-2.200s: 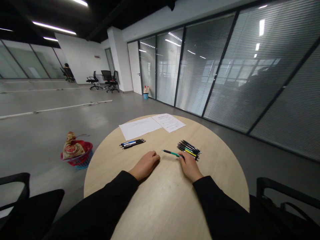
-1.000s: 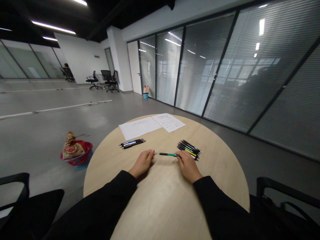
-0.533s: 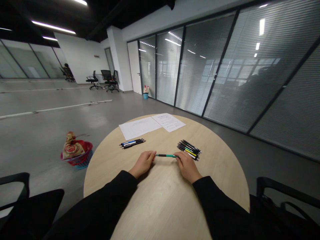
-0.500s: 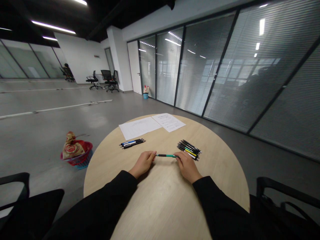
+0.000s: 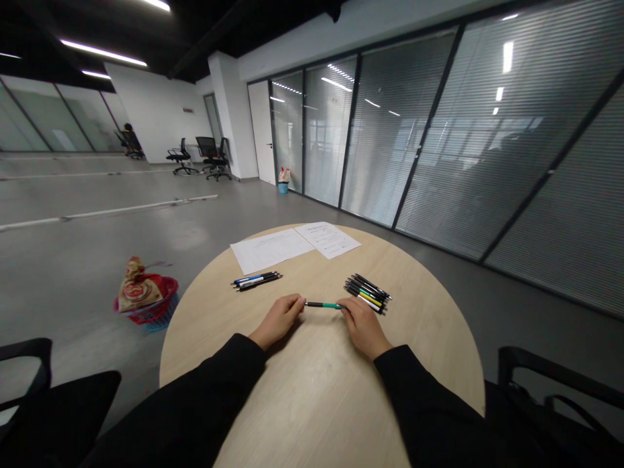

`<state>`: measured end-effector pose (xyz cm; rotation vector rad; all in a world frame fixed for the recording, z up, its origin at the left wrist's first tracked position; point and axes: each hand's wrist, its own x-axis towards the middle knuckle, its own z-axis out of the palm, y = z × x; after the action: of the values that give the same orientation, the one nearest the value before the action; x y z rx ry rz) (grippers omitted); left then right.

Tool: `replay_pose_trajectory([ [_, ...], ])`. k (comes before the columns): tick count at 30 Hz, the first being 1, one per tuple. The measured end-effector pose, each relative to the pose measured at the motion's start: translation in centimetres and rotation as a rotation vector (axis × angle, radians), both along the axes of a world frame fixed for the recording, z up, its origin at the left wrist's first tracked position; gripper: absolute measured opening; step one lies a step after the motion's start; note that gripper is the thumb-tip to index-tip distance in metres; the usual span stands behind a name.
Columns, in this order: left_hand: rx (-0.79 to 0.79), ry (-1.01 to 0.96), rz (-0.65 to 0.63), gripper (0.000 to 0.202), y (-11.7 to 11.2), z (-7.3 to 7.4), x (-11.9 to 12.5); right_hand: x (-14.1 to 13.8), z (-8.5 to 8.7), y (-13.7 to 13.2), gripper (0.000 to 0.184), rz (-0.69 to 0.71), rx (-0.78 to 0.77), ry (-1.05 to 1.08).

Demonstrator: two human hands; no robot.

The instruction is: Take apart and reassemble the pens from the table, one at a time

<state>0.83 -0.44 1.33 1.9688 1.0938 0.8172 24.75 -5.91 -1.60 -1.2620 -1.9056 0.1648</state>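
Note:
A green pen with a black grip section lies level between my two hands, just above the tabletop. My left hand pinches its black end between closed fingers. At the green end, my right hand is closed on the pen, and its fingers hide that tip. Right behind my right hand lies a bunch of several pens, mostly black with some yellow, green and white. Beyond my left hand a smaller group of pens in blue, white and black rests on the table.
Two printed paper sheets lie at the far side of the round wooden table. A basket with a paper bag stands on the floor at left. Black chairs flank the table. Glass partitions with blinds run along the right.
The view has shifted very slightly. Both hands keep the same hold on the green pen, and the other pens have not moved.

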Motion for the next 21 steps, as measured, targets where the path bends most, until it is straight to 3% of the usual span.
replay_pose_trajectory([
  [7,0.004,-0.108,-0.071,0.033,0.02,-0.05,-0.18,0.11,0.07,0.0,0.023,0.004,-0.007,0.011],
  [14,0.047,-0.09,-0.092,0.018,0.12,-0.35,-0.3,0.35,-0.27,0.29,0.022,-0.008,-0.016,0.022],
  [21,0.089,-0.088,-0.032,0.026,-0.41,0.26,0.02,0.54,-0.44,0.44,0.022,-0.025,-0.031,0.036],
])
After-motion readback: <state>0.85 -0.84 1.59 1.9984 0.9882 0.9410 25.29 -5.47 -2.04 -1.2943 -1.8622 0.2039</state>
